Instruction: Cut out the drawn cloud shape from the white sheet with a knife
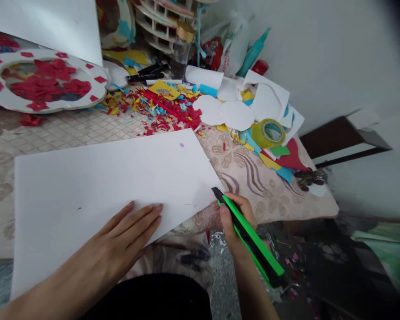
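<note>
A large white board (103, 173) lies on the patterned tablecloth (246, 178), its near edge close to the table's front. My left hand (130, 231) rests flat on the board near that edge, fingers stretched out. In my right hand (235, 213) is a green and black utility knife (253, 240), gripped near its front end. The knife's dark tip points up and left, beside the board's right corner. Whether the tip touches the board I cannot tell.
Coloured paper scraps (173, 111) spread behind the board. White paper rounds (237, 115), a roll of yellow tape (269, 133) and markers (150, 76) lie around them. A glass jar (181, 51) stands at the back. A white scalloped frame with red pieces (70, 100) is at left.
</note>
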`<state>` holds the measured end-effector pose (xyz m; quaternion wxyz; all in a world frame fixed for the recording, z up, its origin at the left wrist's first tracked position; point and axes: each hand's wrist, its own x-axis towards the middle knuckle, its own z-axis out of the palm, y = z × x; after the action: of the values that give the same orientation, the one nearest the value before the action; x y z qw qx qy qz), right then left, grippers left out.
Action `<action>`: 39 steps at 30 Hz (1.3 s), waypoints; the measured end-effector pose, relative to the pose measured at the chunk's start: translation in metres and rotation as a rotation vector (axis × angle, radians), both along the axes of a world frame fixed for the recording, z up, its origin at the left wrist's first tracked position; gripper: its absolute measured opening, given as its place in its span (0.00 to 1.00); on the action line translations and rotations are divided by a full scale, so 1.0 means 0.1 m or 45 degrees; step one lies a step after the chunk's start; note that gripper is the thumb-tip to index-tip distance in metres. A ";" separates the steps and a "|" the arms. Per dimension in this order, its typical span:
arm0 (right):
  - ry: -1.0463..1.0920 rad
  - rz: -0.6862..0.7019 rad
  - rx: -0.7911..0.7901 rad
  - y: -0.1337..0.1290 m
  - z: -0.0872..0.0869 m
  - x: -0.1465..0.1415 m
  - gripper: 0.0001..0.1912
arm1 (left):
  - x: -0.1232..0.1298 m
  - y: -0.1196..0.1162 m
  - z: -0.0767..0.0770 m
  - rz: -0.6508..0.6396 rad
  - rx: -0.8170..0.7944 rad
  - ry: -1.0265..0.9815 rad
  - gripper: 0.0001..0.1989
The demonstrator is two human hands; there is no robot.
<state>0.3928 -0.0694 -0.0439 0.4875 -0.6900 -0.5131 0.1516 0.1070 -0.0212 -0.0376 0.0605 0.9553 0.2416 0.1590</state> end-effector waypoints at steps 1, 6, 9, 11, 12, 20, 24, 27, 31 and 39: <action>-0.020 -0.033 -0.008 -0.03 0.01 -0.01 0.11 | 0.01 -0.01 0.00 0.026 -0.026 -0.025 0.30; -0.044 -0.120 -0.064 -0.12 0.07 -0.07 0.09 | 0.18 -0.12 -0.05 0.087 0.013 -0.009 0.28; -0.008 -0.147 -0.098 -0.10 0.07 -0.07 0.10 | 0.31 -0.17 -0.10 0.094 0.063 0.026 0.30; 0.011 -0.143 -0.108 -0.07 0.06 -0.07 0.11 | 0.35 -0.16 -0.11 0.093 0.064 0.007 0.30; 0.017 -0.139 -0.108 -0.07 0.06 -0.06 0.11 | 0.34 -0.13 -0.10 0.098 0.055 -0.020 0.29; 0.078 -0.170 -0.102 -0.06 0.05 -0.08 0.11 | -0.24 0.38 0.06 0.530 -0.095 0.041 0.28; 0.103 -0.186 -0.086 -0.07 0.07 -0.12 0.10 | -0.40 0.53 0.00 0.630 -0.135 0.096 0.28; 0.101 -0.193 -0.088 -0.09 0.09 -0.15 0.09 | -0.40 0.55 -0.03 0.626 -0.170 0.087 0.28; 0.114 -0.164 -0.108 -0.14 0.09 -0.17 0.10 | -0.37 0.53 0.00 0.631 -0.171 0.107 0.28; 0.092 -0.110 -0.030 -0.24 0.01 -0.21 0.12 | -0.38 0.51 -0.02 0.628 -0.171 0.035 0.29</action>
<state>0.3718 -0.0937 -0.0425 0.5035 -0.7114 -0.4631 0.1612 0.0692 0.0296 -0.0396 0.0798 0.8633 0.4783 0.1397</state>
